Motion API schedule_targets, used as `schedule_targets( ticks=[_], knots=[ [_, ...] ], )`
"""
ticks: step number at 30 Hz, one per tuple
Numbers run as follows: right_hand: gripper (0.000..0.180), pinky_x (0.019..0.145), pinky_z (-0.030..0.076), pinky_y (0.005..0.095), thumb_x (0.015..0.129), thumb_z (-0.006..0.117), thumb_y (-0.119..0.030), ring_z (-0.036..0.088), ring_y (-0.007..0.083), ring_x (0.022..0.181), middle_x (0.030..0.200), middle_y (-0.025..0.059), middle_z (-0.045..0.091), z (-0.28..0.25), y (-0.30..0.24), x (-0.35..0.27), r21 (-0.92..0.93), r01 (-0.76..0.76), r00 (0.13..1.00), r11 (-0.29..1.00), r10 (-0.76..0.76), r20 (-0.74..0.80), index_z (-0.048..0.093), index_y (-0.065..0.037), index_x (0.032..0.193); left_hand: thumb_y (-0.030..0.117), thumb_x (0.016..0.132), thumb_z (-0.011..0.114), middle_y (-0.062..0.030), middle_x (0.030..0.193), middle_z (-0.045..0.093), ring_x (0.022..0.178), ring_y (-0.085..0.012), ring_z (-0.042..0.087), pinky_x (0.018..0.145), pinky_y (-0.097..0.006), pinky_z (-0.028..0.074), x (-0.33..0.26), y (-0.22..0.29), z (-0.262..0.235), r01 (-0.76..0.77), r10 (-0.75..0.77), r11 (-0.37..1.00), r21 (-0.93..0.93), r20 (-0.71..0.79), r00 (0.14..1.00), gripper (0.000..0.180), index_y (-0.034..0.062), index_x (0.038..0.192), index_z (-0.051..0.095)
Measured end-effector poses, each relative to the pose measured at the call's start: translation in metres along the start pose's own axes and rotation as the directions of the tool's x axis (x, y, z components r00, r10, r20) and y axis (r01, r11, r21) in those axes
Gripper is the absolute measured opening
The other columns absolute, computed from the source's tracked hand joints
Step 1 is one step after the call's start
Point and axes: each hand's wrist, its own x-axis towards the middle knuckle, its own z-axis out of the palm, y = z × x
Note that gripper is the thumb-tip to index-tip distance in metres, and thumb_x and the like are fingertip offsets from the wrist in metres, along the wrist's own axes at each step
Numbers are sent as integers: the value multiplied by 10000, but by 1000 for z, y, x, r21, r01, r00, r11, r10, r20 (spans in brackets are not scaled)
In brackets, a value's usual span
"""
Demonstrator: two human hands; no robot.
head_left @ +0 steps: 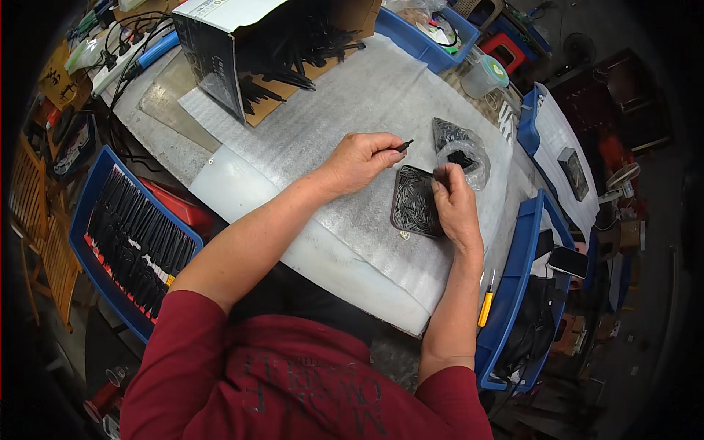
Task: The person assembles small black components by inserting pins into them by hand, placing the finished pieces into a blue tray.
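My left hand [359, 160] pinches a small black rod-shaped part [405, 146], its tip sticking out past the thumb and forefinger. My right hand [457, 204] is over the right side of a dark shallow tray [396, 217] that holds many thin metal pins [416, 202]. Its thumb and fingertips are drawn together; anything between them is hidden. Just beyond those fingers lies an open clear plastic bag [478, 163] with small black pieces inside. A small round yellowish bit [404, 235] rests by the tray's near edge.
A carton [213, 62] of long black parts lies open at the back left. Blue bins stand at the left [100, 180] and right [506, 323], near a yellow-handled screwdriver [485, 306]. A lidded plastic tub [480, 79] sits at the far right. White foam sheet [315, 110] covers the table.
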Motion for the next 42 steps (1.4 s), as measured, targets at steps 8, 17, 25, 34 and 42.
schedule_targets(
  ticks=[8, 17, 25, 34, 42],
  knots=[
    [144, 632, 428, 234, 774, 518, -12, 544, 135, 675, 785, 73, 573, -2, 11, -1, 286, -27, 999, 958, 15, 44, 538, 14, 914, 92, 822, 538, -29, 772, 591, 715, -82, 540, 652, -222, 457, -4, 4, 2, -52, 53, 999, -15, 57, 997, 153, -6, 929, 586],
    [88, 554, 397, 178, 826, 539, -74, 484, 71, 593, 706, 15, 516, 1, 0, -2, 777, 2, 1000, 629, 6, -8, 509, -1, 867, 86, 780, 576, -68, 763, 598, 669, -149, 554, 595, -267, 443, -8, 8, 5, -262, 252, 957, 123, 87, 964, 147, 12, 905, 595],
    [91, 553, 394, 179, 841, 525, -88, 474, 66, 589, 709, 16, 514, 10, -7, -4, 781, 3, 1000, 624, 9, -11, 506, -1, 862, 79, 774, 576, -85, 781, 609, 693, -181, 574, 603, -281, 452, -9, 7, 7, -281, 262, 947, 158, 129, 956, 129, 16, 884, 600],
    [70, 547, 397, 175, 838, 517, -67, 471, 57, 594, 710, 8, 506, 13, -8, -4, 746, 5, 1000, 666, 6, -11, 507, -1, 858, 102, 768, 575, -113, 777, 604, 712, -243, 586, 633, -322, 458, -9, 9, 6, -274, 256, 950, 153, 127, 958, 139, 3, 865, 591],
    [63, 539, 395, 171, 836, 521, -64, 470, 50, 593, 704, -3, 503, 12, -6, -4, 705, 21, 1000, 709, -14, -16, 511, -2, 847, 69, 756, 594, -94, 781, 616, 702, -199, 590, 607, -290, 463, -8, 4, 8, -322, 304, 926, 198, 119, 945, 134, 14, 878, 605]
  ],
)
